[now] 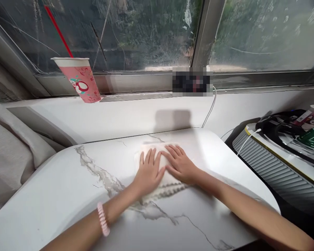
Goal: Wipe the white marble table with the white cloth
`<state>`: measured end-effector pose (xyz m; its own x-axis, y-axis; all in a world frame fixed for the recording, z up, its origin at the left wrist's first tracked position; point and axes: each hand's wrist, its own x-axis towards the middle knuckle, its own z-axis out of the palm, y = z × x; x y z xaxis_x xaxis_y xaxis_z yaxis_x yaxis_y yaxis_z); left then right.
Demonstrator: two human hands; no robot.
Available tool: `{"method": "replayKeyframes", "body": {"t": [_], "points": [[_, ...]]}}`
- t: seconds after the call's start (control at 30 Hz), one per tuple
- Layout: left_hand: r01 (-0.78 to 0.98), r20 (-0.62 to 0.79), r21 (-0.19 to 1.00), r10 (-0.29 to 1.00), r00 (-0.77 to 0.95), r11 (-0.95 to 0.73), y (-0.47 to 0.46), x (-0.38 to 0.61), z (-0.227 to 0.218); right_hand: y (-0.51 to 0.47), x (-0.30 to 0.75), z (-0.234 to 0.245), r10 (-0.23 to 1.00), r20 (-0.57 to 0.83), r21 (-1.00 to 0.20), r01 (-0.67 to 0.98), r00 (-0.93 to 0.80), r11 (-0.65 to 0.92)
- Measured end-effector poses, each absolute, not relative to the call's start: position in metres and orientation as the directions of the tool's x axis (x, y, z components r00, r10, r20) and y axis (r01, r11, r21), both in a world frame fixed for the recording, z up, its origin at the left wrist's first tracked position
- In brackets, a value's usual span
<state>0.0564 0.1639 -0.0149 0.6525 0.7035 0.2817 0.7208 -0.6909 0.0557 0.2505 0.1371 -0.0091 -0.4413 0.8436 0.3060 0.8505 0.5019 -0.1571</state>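
A flat white sheet (169, 177) lies on the marble-patterned white table (68, 188), its near edge dark-marked and rippled. Blur keeps me from telling whether it is cloth, paper or plastic. My left hand (149, 170) rests palm down on its left part, fingers spread. On the right part my right hand (181, 165) also lies flat, fingers stretched out and thumb close to the left thumb. Neither hand grips anything. A pink coiled band (103, 219) circles my left wrist.
A pink paper cup (81, 82) with a red straw stands on the window ledge. A blurred-out dark device (192, 82) sits farther right, with a white cable (211, 106) hanging down. Beyond the table's right edge is a ribbed cabinet (277, 160) with clutter on top. A curtain (10, 146) hangs at left.
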Motion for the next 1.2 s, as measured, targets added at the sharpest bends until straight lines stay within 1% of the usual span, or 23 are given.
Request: {"method": "replayKeyframes", "body": {"t": [0.17,0.23,0.3,0.37,0.4,0.5,0.57,0.63,0.7,0.77,0.83,0.9,0.97,1.0,1.07,1.13,1.2], "points": [[0.608,0.345,0.070,0.591,0.729,-0.791,0.070,0.052,-0.027,0.045,0.267,0.001,0.798,0.303,-0.134,0.806,-0.521,0.577],[0.555,0.390,0.048,0.527,0.755,-0.830,0.039,0.053,-0.040,0.019,0.274,0.007,0.785,0.301,-0.153,0.785,-0.542,0.600],[0.623,0.389,0.050,0.590,0.708,-0.781,0.018,0.056,-0.051,0.003,0.282,0.014,0.788,0.288,-0.188,0.775,-0.544,0.604],[0.655,0.369,0.079,0.633,0.681,-0.751,0.010,0.059,-0.058,-0.005,0.288,0.019,0.801,0.270,-0.219,0.776,-0.535,0.592],[0.646,0.358,0.100,0.633,0.687,-0.757,0.011,0.061,-0.058,-0.005,0.291,0.020,0.806,0.264,-0.229,0.777,-0.530,0.586],[0.530,0.335,0.162,0.552,0.764,-0.832,0.025,0.063,-0.048,0.004,0.298,0.018,0.815,0.254,-0.245,0.781,-0.520,0.574],[0.485,0.300,0.220,0.531,0.792,-0.847,0.040,0.067,-0.037,0.020,0.303,0.011,0.817,0.260,-0.251,0.781,-0.514,0.571],[0.518,0.232,0.303,0.589,0.774,-0.800,0.059,0.074,-0.025,0.044,0.308,0.003,0.811,0.281,-0.257,0.774,-0.514,0.579],[0.588,0.143,0.391,0.678,0.721,-0.708,0.083,0.083,-0.016,0.076,0.311,-0.002,0.794,0.315,-0.266,0.754,-0.520,0.600],[0.646,0.067,0.464,0.751,0.657,-0.606,0.116,0.093,-0.009,0.112,0.312,-0.005,0.791,0.311,-0.278,0.745,-0.527,0.606],[0.694,0.037,0.510,0.818,0.574,-0.509,0.154,0.100,-0.005,0.149,0.311,-0.006,0.808,0.303,-0.290,0.759,-0.505,0.583],[0.699,0.070,0.533,0.848,0.525,-0.477,0.191,0.103,-0.001,0.182,0.307,-0.007,0.828,0.324,-0.298,0.781,-0.458,0.549],[0.700,0.093,0.527,0.851,0.517,-0.482,0.222,0.104,0.001,0.209,0.303,-0.009,0.842,0.374,-0.305,0.807,-0.388,0.506],[0.708,0.120,0.500,0.850,0.513,-0.498,0.233,0.104,0.001,0.221,0.302,-0.009,0.846,0.397,-0.305,0.818,-0.357,0.488],[0.739,0.187,0.405,0.840,0.509,-0.539,0.247,0.107,0.000,0.239,0.301,-0.011,0.850,0.412,-0.300,0.833,-0.327,0.465],[0.767,0.246,0.302,0.824,0.511,-0.566,0.255,0.110,-0.003,0.253,0.302,-0.011,0.860,0.387,-0.297,0.838,-0.332,0.457],[0.776,0.272,0.238,0.808,0.523,-0.583,0.261,0.113,-0.006,0.261,0.305,-0.011,0.871,0.354,-0.304,0.838,-0.341,0.453]]}}
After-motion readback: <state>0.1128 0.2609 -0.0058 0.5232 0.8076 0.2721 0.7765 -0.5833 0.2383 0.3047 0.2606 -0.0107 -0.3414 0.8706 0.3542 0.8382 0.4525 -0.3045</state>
